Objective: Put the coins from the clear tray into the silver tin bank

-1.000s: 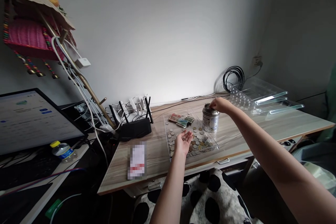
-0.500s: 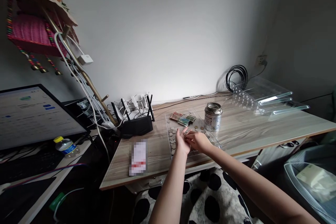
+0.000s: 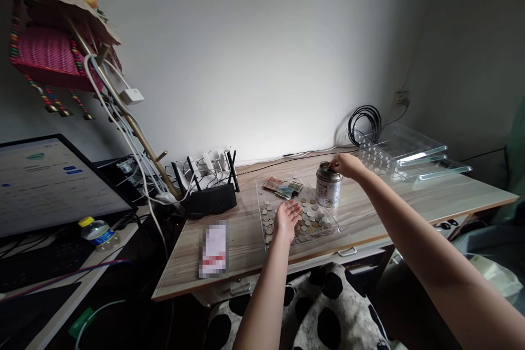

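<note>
My left hand (image 3: 287, 220) is palm up with its fingers spread, above a clear plastic tray (image 3: 260, 225) strewn with several coins (image 3: 305, 224). I see nothing in that palm. At the mouth of a paint-spattered metal can (image 3: 328, 188), my right hand (image 3: 345, 165) has its fingers pinched together over the rim. Whatever those fingertips hold, if anything, is hidden. Several crumpled banknotes (image 3: 283, 188) lie at the back of the tray, and the can stands upright against its right side.
Left of the tray lies a blurred-out pale packet (image 3: 214, 249). Behind it sits a black router (image 3: 213, 199) among cables. Clear acrylic trays (image 3: 414, 158) and a coiled black cable (image 3: 365, 124) occupy the desk's right end. A laptop (image 3: 61, 180) and bottle (image 3: 99, 234) are at left.
My right hand has left my left palm and moved right and up to the can's mouth. My left hand stays over the tray, its fingers now spread.
</note>
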Demonstrator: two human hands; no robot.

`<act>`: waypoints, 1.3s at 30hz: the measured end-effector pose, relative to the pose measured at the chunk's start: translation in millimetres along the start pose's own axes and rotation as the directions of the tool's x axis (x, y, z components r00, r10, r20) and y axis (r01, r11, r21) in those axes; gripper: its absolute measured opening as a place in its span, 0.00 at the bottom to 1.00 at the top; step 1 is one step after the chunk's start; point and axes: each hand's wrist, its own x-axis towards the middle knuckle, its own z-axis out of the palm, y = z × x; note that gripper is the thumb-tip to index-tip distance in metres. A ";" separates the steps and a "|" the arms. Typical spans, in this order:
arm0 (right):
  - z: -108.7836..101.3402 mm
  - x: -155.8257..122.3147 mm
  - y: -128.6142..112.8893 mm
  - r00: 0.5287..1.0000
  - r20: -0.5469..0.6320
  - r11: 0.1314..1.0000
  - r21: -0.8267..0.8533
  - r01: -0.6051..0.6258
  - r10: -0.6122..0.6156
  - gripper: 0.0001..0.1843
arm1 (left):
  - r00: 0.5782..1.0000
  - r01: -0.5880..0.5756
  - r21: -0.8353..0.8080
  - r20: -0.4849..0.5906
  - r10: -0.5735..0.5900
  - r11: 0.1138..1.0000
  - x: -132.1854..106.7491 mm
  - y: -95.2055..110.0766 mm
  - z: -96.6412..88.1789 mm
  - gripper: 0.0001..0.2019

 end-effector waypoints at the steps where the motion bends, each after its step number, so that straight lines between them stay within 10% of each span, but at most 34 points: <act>1: -1.6 1.1 -1.5 1.000 0.016 1.000 -0.006 0.002 -0.002 0.10 | 1.000 -0.024 0.061 -0.016 0.025 0.998 -0.4 -1.4 1.3 0.17; 4: -1.3 -13.2 -21.6 0.991 -0.136 0.999 0.042 0.001 0.004 0.14 | 0.971 -0.207 0.354 -0.036 0.234 0.912 -2.3 -4.7 3.0 0.17; 7: 19.2 -48.0 -58.8 0.965 -0.248 0.972 0.196 0.130 -0.079 0.17 | 0.909 -0.362 0.763 0.162 0.384 0.535 -3.2 -2.0 -2.2 0.12; 11: 70.7 -86.9 -103.9 0.886 0.091 0.850 0.344 0.400 -0.454 0.19 | 0.949 -0.258 0.963 0.268 0.167 -0.082 -2.5 15.4 -14.4 0.21; 17: 91.2 -75.7 -111.9 0.786 0.488 0.925 0.204 0.319 -0.379 0.35 | 0.958 -0.285 0.879 0.273 -0.085 -0.381 -2.0 38.2 -19.3 0.28; 27: 86.1 -67.8 -96.8 0.628 0.708 0.946 0.230 0.228 -0.323 0.16 | 0.944 -0.330 0.883 0.299 -0.141 -0.334 2.2 41.8 -26.9 0.21; 32: 90.0 -74.5 -89.2 0.663 0.678 0.945 0.286 0.161 -0.318 0.08 | 0.922 -0.383 0.905 0.363 -0.134 -0.188 -1.6 32.8 -33.9 0.08; 36: 91.2 -72.8 -90.8 0.728 0.589 0.884 0.465 0.049 -0.350 0.05 | 0.937 -0.334 0.932 0.311 0.160 0.143 -6.3 16.1 -27.3 0.08; 39: 85.3 -64.8 -104.7 0.824 0.445 0.752 0.659 -0.034 -0.352 0.10 | 0.981 -0.150 0.705 0.021 0.191 0.693 -4.5 4.8 -12.4 0.10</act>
